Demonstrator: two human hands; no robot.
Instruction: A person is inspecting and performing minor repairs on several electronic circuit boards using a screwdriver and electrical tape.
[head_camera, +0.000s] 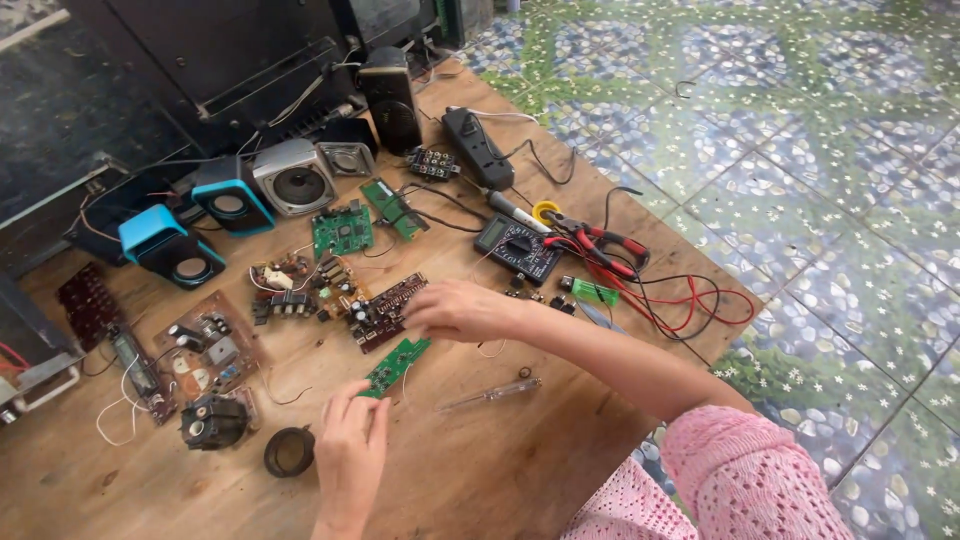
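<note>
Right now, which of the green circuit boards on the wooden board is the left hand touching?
The small narrow green board nearest the person, its lower end under the left hand fingertips. The squarer green board and the long green strip lie farther away by the speakers, untouched.

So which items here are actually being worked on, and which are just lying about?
In hand:
- left hand holding the small green circuit board
- right hand on the dark circuit board

Lying about:
- multimeter
- red-handled pliers
- clear-handled screwdriver
- blue speakers
- black ring
</note>
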